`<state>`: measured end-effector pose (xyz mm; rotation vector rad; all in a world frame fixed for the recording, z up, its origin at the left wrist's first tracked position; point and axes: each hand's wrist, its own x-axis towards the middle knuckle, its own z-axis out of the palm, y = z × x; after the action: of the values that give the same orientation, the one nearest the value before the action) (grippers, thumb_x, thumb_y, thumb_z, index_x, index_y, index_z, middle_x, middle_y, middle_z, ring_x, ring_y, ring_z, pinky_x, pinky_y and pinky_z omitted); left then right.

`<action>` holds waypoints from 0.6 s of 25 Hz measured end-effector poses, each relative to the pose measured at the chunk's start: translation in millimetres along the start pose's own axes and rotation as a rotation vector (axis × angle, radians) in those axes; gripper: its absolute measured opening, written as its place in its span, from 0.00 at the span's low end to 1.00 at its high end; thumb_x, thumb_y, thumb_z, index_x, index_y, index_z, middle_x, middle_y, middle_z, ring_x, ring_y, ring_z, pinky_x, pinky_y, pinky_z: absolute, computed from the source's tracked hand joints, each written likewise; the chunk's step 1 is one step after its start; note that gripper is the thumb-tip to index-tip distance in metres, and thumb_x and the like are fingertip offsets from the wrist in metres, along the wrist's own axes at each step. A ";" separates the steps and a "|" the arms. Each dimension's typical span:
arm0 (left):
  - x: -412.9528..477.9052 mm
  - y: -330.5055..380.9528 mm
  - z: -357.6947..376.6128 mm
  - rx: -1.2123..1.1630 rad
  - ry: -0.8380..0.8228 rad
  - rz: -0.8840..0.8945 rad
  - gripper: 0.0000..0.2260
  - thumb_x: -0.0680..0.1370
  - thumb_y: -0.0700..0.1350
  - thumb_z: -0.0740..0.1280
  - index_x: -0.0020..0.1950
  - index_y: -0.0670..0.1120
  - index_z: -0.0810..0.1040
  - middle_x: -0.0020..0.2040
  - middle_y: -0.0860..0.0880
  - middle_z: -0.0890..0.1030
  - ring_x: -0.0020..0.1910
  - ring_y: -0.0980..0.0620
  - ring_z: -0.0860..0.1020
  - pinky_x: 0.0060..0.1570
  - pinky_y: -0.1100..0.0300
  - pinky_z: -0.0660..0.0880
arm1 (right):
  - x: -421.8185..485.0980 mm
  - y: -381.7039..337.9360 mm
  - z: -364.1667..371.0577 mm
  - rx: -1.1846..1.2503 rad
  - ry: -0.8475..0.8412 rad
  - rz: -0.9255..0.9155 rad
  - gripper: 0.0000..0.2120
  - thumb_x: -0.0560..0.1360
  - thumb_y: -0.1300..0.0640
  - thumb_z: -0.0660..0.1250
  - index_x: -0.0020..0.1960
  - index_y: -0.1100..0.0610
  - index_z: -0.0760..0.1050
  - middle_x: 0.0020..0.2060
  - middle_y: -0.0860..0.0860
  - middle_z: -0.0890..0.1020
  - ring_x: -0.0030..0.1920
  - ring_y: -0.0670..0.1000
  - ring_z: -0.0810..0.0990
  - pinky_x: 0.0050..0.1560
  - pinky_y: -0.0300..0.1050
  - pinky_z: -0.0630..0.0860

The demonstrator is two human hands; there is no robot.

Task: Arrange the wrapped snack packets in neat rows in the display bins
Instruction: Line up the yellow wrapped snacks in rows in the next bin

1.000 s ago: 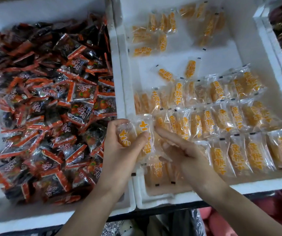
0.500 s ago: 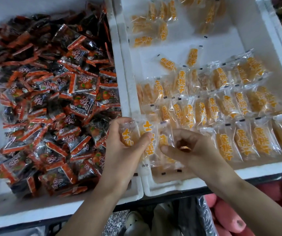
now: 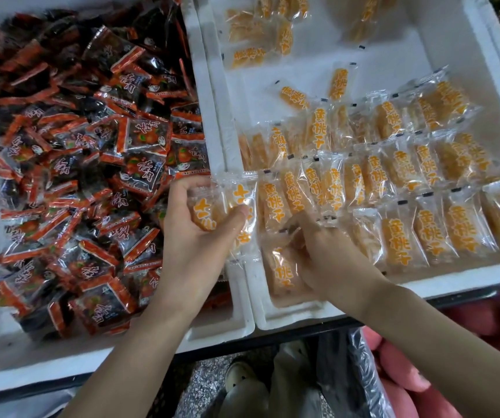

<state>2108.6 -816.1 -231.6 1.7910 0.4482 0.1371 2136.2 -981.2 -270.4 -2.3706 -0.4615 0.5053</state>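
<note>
Held packets: a small stack of clear, orange-printed packets (image 3: 212, 209) sits in the left hand (image 3: 194, 239). The fingers and thumb are clenched round it, just above the wall where the two bins meet.
Corner packet: one packet (image 3: 282, 273) lies in the near-left corner of the right bin (image 3: 303, 319). The right hand (image 3: 327, 257) is over it with its fingers (image 3: 303, 227) bent down. Blur hides whether they pinch a wrapper or only press.
Step in hand: probably filling the left end of the front row (image 3: 429, 233).
Doing it well: feed one packet at a time from the stack, print facing up and long side running away from the near edge. Overlap each one like its neighbours and press it flat before taking the next.
Edges: the near wall and left wall give two straight stops, so butt the packet against both. The wrappers look slippery, so a loose grip could spill the stack.
Open room: bare floor (image 3: 393, 64) shows towards the far edge, with loose packets (image 3: 291, 98) scattered on it. The finished rows (image 3: 393, 176) are crowded, so approach from above.
Beside: the left bin (image 3: 218, 330) holds heaped dark packets (image 3: 91, 164).
</note>
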 end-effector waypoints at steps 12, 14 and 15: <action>-6.8 -8.7 5.0 -0.044 -0.088 -0.083 0.16 0.72 0.46 0.73 0.55 0.57 0.70 0.53 0.58 0.75 0.53 0.58 0.76 0.50 0.63 0.74 | -2.9 -13.2 -8.9 -0.124 0.120 -0.099 0.12 0.79 0.57 0.61 0.62 0.53 0.68 0.46 0.45 0.78 0.41 0.48 0.81 0.40 0.43 0.78; -8.7 -7.4 5.9 -0.057 -0.164 -0.090 0.16 0.72 0.47 0.73 0.55 0.57 0.70 0.50 0.63 0.76 0.50 0.64 0.76 0.45 0.70 0.73 | -4.6 -17.5 -14.4 0.417 0.143 0.023 0.10 0.78 0.58 0.63 0.59 0.52 0.70 0.43 0.43 0.78 0.39 0.43 0.80 0.41 0.38 0.78; -9.9 -6.0 6.8 -0.066 -0.223 -0.087 0.15 0.73 0.48 0.72 0.55 0.56 0.70 0.49 0.65 0.76 0.49 0.67 0.75 0.43 0.73 0.72 | -5.3 -22.0 -18.3 0.594 0.111 0.087 0.10 0.77 0.57 0.63 0.58 0.53 0.71 0.42 0.44 0.78 0.37 0.42 0.79 0.41 0.37 0.78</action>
<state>2100.3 -824.7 -237.7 1.6959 0.3562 -0.1072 2135.9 -977.5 -241.6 -1.8366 -0.1282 0.4689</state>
